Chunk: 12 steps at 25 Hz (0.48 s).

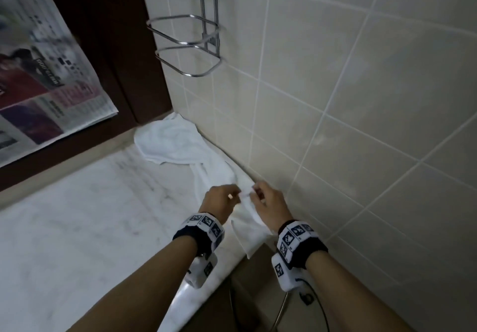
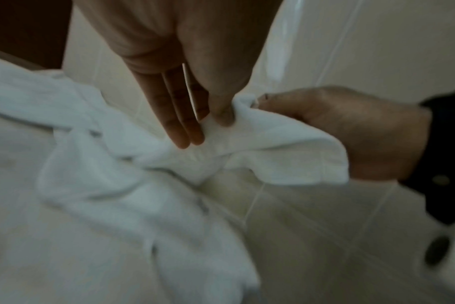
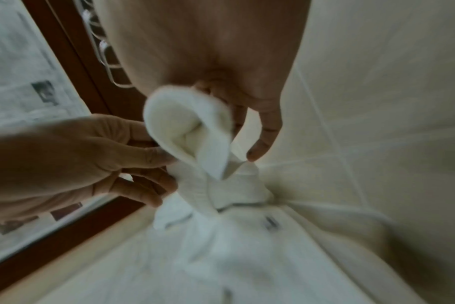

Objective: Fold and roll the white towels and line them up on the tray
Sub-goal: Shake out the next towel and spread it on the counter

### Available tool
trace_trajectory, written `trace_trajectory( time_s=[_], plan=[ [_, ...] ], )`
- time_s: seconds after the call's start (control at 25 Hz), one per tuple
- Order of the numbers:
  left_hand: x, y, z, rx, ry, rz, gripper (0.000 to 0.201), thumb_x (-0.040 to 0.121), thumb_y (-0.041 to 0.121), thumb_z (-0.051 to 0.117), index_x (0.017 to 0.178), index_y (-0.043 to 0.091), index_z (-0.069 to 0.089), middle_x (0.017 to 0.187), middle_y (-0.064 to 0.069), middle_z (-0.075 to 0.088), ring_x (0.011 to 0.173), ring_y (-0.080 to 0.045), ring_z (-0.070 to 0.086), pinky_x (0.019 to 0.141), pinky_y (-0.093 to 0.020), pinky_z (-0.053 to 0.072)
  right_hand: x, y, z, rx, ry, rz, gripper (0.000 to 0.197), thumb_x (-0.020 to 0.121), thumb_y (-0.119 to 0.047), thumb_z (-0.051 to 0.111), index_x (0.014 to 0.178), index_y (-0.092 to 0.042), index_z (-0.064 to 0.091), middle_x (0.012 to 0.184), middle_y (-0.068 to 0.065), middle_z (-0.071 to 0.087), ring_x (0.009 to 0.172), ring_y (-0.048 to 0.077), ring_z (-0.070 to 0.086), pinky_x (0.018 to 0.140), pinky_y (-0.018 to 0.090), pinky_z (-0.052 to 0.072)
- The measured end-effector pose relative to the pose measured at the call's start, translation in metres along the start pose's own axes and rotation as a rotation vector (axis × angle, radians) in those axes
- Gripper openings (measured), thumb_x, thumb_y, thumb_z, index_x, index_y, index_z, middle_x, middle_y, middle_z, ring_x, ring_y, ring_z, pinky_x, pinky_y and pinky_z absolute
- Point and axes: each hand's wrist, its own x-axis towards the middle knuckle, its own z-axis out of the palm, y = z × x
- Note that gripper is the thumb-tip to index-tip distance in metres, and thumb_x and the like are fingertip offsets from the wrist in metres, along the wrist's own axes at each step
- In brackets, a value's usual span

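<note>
**Both hands pinching one towel corner**

Your forearms come in from the bottom of the head view, each with a marker-covered wrist band, and your two hands meet over the right end of the marble table (image 1: 85, 210), close to the tiled wall (image 1: 361, 99).

Your left hand (image 1: 219, 200) pinches the hem of the white towel (image 1: 219, 174) between thumb and forefinger, while its other fingers (image 2: 179, 123) stretch out nearly straight. Your right hand (image 1: 268, 202) grasps the same edge just beside it, fingers curled round a folded loop of cloth, as the right wrist view shows.

From that raised corner the towel trails away along the foot of the wall, rumpled, and one flap of it hangs over the table's front edge below your hands. A second heap of white towel (image 1: 167, 140) lies bunched in the far corner of the table, touching the trailing one.

Newspaper (image 1: 44, 73) covers the dark-framed window (image 1: 113, 47) on the left, and a chrome wire rack (image 1: 191, 29) is fixed to the wall above the corner.
</note>
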Motion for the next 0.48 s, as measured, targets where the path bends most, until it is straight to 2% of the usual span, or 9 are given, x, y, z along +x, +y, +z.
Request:
trace_trajectory(
  time_s=[0.04, 0.12, 0.16, 0.2, 0.28, 0.36, 0.4, 0.48],
  plan=[
    [0.002, 0.006, -0.019, -0.06, 0.095, 0.036, 0.008, 0.089, 0.014, 0.065, 0.094, 0.019, 0.069, 0.084, 0.002, 0.071, 0.076, -0.016, 0.068, 0.073, -0.037, 0.057, 0.008, -0.02, -0.008, 0.039, 0.026, -0.067, 0.009, 0.095, -0.02, 0.054, 0.096, -0.013, 0.058, 0.077, 0.001, 0.062, 0.071, 0.021, 0.058, 0.068, 0.032, 0.049],
    [0.004, 0.023, -0.07, -0.165, 0.232, 0.089, 0.009, 0.091, 0.01, 0.062, 0.09, 0.018, 0.064, 0.077, 0.001, 0.07, 0.067, -0.014, 0.069, 0.058, -0.04, 0.058, 0.026, -0.069, -0.023, 0.107, 0.098, -0.215, 0.01, 0.097, -0.017, 0.053, 0.101, -0.008, 0.057, 0.074, -0.002, 0.058, 0.068, 0.016, 0.054, 0.063, 0.019, 0.042],
    [0.003, 0.032, -0.099, -0.192, 0.287, 0.117, 0.01, 0.092, 0.007, 0.061, 0.09, 0.017, 0.062, 0.075, -0.001, 0.07, 0.064, -0.014, 0.069, 0.054, -0.039, 0.058, 0.034, -0.096, -0.031, 0.136, 0.12, -0.286, 0.011, 0.097, -0.017, 0.054, 0.102, -0.008, 0.057, 0.071, -0.003, 0.056, 0.065, 0.013, 0.052, 0.061, 0.017, 0.039],
    [-0.001, 0.04, -0.135, -0.196, 0.361, 0.149, 0.01, 0.092, 0.005, 0.059, 0.09, 0.015, 0.061, 0.074, -0.002, 0.069, 0.061, -0.014, 0.069, 0.054, -0.038, 0.058, 0.044, -0.13, -0.037, 0.16, 0.117, -0.372, 0.012, 0.095, -0.019, 0.057, 0.103, -0.009, 0.056, 0.067, -0.003, 0.054, 0.061, 0.011, 0.05, 0.059, 0.019, 0.039],
    [-0.014, 0.06, -0.21, -0.139, 0.509, 0.22, 0.009, 0.094, 0.005, 0.058, 0.089, 0.013, 0.058, 0.069, -0.004, 0.068, 0.056, -0.013, 0.068, 0.055, -0.033, 0.058, 0.056, -0.209, -0.055, 0.17, 0.032, -0.551, 0.027, 0.087, -0.029, 0.07, 0.104, -0.013, 0.056, 0.063, -0.004, 0.052, 0.056, 0.006, 0.046, 0.057, 0.021, 0.039],
    [-0.035, 0.079, -0.288, -0.009, 0.635, 0.262, 0.004, 0.096, 0.011, 0.055, 0.094, 0.012, 0.058, 0.066, -0.001, 0.065, 0.051, -0.012, 0.064, 0.053, -0.028, 0.054, 0.063, -0.294, -0.076, 0.056, -0.055, -0.788, 0.049, 0.072, -0.035, 0.083, 0.107, -0.014, 0.056, 0.074, -0.011, 0.053, 0.064, 0.002, 0.051, 0.06, 0.013, 0.039],
    [-0.049, 0.089, -0.329, 0.066, 0.705, 0.282, 0.005, 0.097, 0.014, 0.053, 0.098, 0.011, 0.058, 0.067, 0.001, 0.063, 0.05, -0.013, 0.061, 0.053, -0.027, 0.051, 0.065, -0.339, -0.086, -0.024, -0.068, -0.911, 0.054, 0.068, -0.03, 0.086, 0.108, -0.013, 0.054, 0.08, -0.012, 0.053, 0.068, 0.003, 0.053, 0.061, 0.011, 0.038],
    [-0.081, 0.107, -0.399, 0.164, 0.793, 0.311, 0.009, 0.099, 0.018, 0.05, 0.105, 0.014, 0.055, 0.07, 0.004, 0.058, 0.05, -0.011, 0.055, 0.052, -0.025, 0.045, 0.068, -0.417, -0.102, -0.103, -0.027, -1.084, 0.041, 0.072, -0.013, 0.077, 0.105, -0.011, 0.052, 0.084, -0.008, 0.052, 0.069, 0.01, 0.05, 0.061, 0.012, 0.037]
  ],
)
